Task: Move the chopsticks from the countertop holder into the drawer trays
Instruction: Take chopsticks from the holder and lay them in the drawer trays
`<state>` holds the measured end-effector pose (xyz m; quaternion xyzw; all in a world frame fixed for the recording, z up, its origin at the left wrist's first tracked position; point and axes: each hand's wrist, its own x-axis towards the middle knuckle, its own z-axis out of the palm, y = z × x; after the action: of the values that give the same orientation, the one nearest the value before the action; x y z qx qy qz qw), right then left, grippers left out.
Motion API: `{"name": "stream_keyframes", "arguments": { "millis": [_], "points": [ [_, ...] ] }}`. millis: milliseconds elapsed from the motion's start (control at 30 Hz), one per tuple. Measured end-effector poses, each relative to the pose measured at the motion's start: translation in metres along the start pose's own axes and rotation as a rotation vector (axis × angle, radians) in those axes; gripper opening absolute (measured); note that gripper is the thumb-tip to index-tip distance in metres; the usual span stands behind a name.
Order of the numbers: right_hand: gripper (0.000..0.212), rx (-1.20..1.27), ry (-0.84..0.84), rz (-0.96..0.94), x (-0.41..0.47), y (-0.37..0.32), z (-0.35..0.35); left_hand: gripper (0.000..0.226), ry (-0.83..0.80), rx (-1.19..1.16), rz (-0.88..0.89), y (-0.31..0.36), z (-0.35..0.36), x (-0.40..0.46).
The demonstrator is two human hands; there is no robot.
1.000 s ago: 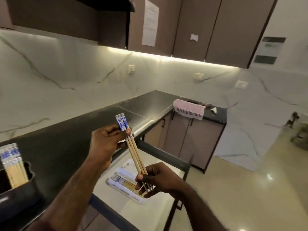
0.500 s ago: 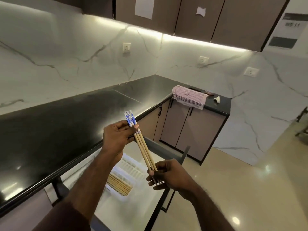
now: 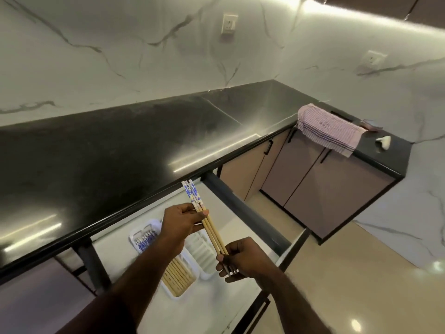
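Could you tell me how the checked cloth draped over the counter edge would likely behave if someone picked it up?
The checked cloth bends over the countertop edge and hangs, so it is probably floppy and would sag from one pinch. It looks thin, so likely light. With part of it overhanging, a small tug might slide it off.

**Layout of hands, chopsticks and open drawer below the countertop**

The long stone countertop (image 3: pixel 120 153) runs from lower left to upper right, backed by the veined wall panel (image 3: pixel 120 56), which carries two wall sockets (image 3: pixel 229 23). Below its front edge the pulled-out drawer (image 3: pixel 224 225) extends toward the viewer. In the drawer lie two ribbed plastic trays side by side: the left tray (image 3: pixel 144 235) holds stacked chopsticks (image 3: pixel 177 277); the right tray (image 3: pixel 202 254) lies just beside it. Above the trays, the bundle of patterned-top wooden chopsticks (image 3: pixel 209 225) slants between the hands: the left hand (image 3: pixel 180 224) grips the upper part, the right hand (image 3: pixel 240 257) the lower tips. At the far right, a folded striped cloth (image 3: pixel 330 128) hangs over the counter edge, above cabinet doors (image 3: pixel 320 182).
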<state>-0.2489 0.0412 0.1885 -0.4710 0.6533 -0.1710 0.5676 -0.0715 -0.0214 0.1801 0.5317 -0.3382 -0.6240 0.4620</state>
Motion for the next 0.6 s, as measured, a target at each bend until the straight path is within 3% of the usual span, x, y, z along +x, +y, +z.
{"name": "stream_keyframes", "arguments": {
  "millis": [167,333,600],
  "points": [
    [0.011,0.003,-0.045,0.082,0.053,0.011,0.0,0.015,0.046,0.137,-0.038,-0.038,0.003,0.036],
    [0.014,0.048,-0.126,0.173,0.108,0.027,0.003,0.017,0.194,0.353,-0.046,-0.084,-0.001,0.064],
    [0.014,0.031,-0.154,0.279,0.18,0.06,0.015,0.039,0.329,0.784,0.004,-0.132,-0.007,0.101]
  ]
}}
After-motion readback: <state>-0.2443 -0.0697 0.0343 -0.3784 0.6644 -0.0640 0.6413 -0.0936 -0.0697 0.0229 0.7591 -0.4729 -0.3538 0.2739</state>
